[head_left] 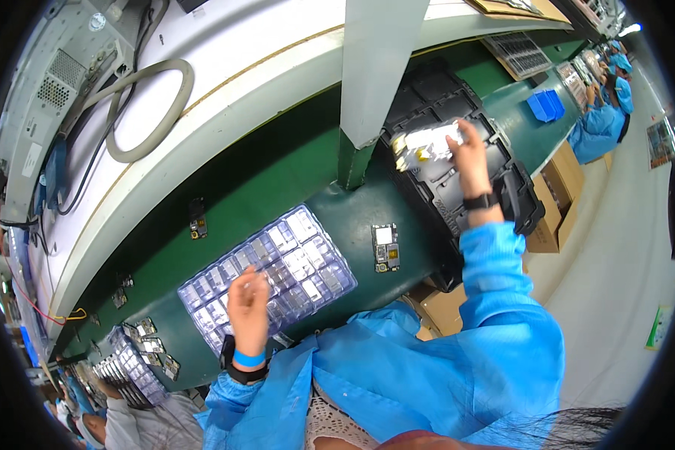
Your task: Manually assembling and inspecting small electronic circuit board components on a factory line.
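Observation:
My left hand (249,309) is over a clear plastic compartment tray (336,294) on the green bench. Its fingers are drawn together and slightly blurred; whatever they may hold cannot be made out. Many of the tray's compartments hold flat silver and grey pieces. Out to the right, my right hand (470,159) grips a shiny silver piece with yellow parts (427,142), blurred by glare, above a black plastic case (446,196). Between tray and case lies a small circuit board (386,247) with a white square on it.
A grey post (379,67) rises behind the bench below a white shelf (240,45). More boards (151,345) and a second tray (139,367) lie at left. Beyond the case are a blue bin (545,106), cardboard boxes (559,199) and co-workers in blue (598,129).

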A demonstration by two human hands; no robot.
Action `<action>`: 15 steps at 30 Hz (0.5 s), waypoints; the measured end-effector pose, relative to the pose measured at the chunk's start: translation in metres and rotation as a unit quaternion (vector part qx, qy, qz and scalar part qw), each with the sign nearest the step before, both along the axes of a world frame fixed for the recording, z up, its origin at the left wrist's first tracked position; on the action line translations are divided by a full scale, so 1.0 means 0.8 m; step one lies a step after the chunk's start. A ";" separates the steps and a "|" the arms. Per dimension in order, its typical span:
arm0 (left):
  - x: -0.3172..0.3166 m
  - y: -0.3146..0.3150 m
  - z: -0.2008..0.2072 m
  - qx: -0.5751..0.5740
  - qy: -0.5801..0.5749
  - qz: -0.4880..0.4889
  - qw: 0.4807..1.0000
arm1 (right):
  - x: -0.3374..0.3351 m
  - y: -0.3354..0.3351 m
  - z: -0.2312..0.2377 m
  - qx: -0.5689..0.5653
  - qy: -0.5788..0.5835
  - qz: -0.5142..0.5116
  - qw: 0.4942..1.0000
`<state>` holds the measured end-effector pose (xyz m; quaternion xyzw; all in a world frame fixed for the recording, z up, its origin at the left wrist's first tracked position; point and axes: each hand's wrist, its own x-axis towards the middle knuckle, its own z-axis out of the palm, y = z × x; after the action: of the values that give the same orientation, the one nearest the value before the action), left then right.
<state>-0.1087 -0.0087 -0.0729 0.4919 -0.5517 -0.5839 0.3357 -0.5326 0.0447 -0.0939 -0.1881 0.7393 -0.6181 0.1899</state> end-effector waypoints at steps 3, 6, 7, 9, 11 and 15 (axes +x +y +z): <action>0.075 -0.014 -0.057 -0.128 -0.081 0.088 0.985 | -0.081 -0.050 -0.031 0.027 -0.021 -0.085 0.996; 0.129 -0.014 -0.073 -0.181 -0.260 0.173 0.933 | -0.125 -0.108 -0.069 0.011 -0.009 -0.065 0.998; 0.149 -0.013 -0.085 -0.219 -0.358 0.185 0.889 | -0.132 -0.123 -0.075 0.023 0.000 -0.061 0.998; 0.190 -0.006 -0.111 -0.249 -0.455 0.206 0.830 | -0.139 -0.151 -0.089 0.040 -0.008 -0.013 0.999; 0.216 0.003 -0.130 -0.112 -0.450 0.253 0.849 | -0.147 -0.169 -0.106 0.082 -0.011 0.014 0.996; 0.227 0.012 -0.130 0.007 -0.410 0.236 0.881 | -0.163 -0.170 -0.132 0.304 0.352 0.045 0.884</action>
<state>0.0731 0.0009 -0.1766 0.8056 -0.5031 -0.2373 0.2041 -0.6632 -0.0910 -0.1993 -0.3595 0.8998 -0.2469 -0.0072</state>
